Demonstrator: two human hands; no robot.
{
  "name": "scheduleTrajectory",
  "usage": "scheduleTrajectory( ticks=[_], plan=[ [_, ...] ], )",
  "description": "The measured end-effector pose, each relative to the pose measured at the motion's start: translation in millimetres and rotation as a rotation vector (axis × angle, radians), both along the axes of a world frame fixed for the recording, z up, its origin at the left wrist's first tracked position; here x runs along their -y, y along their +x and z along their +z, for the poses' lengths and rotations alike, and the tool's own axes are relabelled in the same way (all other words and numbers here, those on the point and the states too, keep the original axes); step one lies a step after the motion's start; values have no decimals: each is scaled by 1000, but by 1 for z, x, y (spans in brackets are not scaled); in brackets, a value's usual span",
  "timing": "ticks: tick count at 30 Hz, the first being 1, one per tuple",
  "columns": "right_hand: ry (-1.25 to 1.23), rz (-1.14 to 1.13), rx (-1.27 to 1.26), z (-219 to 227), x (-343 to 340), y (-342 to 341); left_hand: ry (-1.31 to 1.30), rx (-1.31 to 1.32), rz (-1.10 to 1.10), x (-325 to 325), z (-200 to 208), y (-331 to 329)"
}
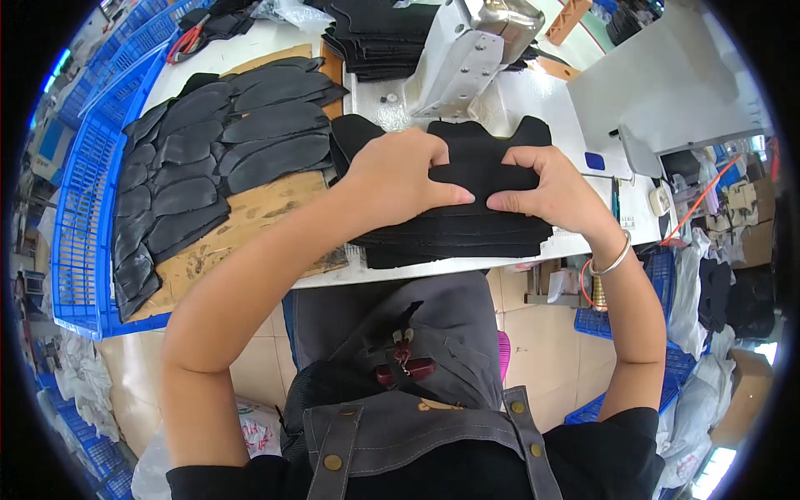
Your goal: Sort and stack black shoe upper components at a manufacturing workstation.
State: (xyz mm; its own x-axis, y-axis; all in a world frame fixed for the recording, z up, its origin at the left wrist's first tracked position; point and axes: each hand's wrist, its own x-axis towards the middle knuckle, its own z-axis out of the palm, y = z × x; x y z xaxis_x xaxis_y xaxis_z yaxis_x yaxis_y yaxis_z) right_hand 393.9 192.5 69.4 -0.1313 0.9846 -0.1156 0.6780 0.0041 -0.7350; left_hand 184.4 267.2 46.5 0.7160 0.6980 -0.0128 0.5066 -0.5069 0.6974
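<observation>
- Black cut pieces, soft and matte, lie in a layered stack (458,237) at the near edge of the white worktable (571,243), in front of the person; their far edge is wavy, with raised corners.
- The left hand (404,179) rests on the stack's left part, thumb stretched toward the middle, forefinger curled; the right hand (550,187) mirrors it, a metal bangle (612,255) at its wrist; on both, thumb and forefinger stand apart over the black material; I cannot tell whether they pinch a layer, and the other fingers are mostly hidden.
- A white machine head (457,71) with a shiny metal cover stands just beyond the stack, blocking part of the table; a second pile of black pieces (379,42) sits to its left.
- Dark, overlapping curved strips (187,192) cover much of a stained brown board (250,221) to the left; the left forearm crosses in front of the board; a blue plastic basket (77,250) lies alongside, with red-handled scissors (185,43) near its far end.
- Right of the stack are a small blue plate (594,161) and a teal pen (616,200); an orange hose (704,200) runs beyond.
- A white plastic bag (258,429) on the floor carries red print, too crumpled to read.
</observation>
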Motion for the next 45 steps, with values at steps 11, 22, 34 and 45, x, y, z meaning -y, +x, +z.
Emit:
scheduleTrajectory(
  ticks=[11,22,34,45],
  plan=[
    [44,42,67,3,3,-6,157,28,-10,2,-9,-1],
    [-62,79,308,13,-13,-18,158,-92,-143,-15,10,-14],
    [-99,37,312,17,-14,-22,-9,-141,-229,-24,20,-27],
    [-88,30,312,13,-14,-24,63,-4,-181,-15,6,-38]
  ],
)
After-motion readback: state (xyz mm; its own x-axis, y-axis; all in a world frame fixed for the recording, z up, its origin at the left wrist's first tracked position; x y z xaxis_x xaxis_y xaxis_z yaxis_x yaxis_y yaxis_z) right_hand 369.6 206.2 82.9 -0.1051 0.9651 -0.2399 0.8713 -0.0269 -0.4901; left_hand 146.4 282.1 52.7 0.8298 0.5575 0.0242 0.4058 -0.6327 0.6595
